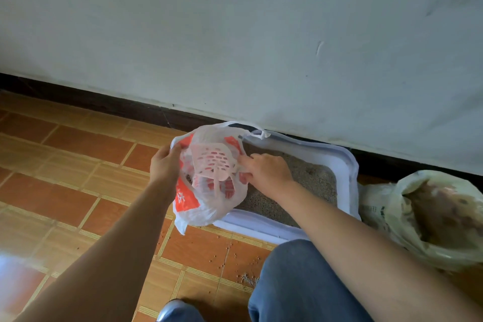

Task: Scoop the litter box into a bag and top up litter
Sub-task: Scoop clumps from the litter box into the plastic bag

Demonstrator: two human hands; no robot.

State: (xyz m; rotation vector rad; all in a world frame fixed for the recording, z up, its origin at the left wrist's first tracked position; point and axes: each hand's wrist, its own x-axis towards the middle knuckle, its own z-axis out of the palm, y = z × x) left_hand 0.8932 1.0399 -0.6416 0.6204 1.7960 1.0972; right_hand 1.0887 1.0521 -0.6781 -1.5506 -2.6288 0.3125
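A white plastic bag with orange print hangs over the left end of the pale lavender litter box, which holds grey litter. My left hand pinches the bag's left rim and keeps its mouth open. My right hand grips the handle of a pale pink slotted scoop, whose head is turned into the bag's opening. A few dark clumps lie inside the bag.
The litter box stands against a white wall with a dark skirting board. A cream litter sack, open at the top, leans right of the box. Spilled grains dot the orange tiled floor by my knee.
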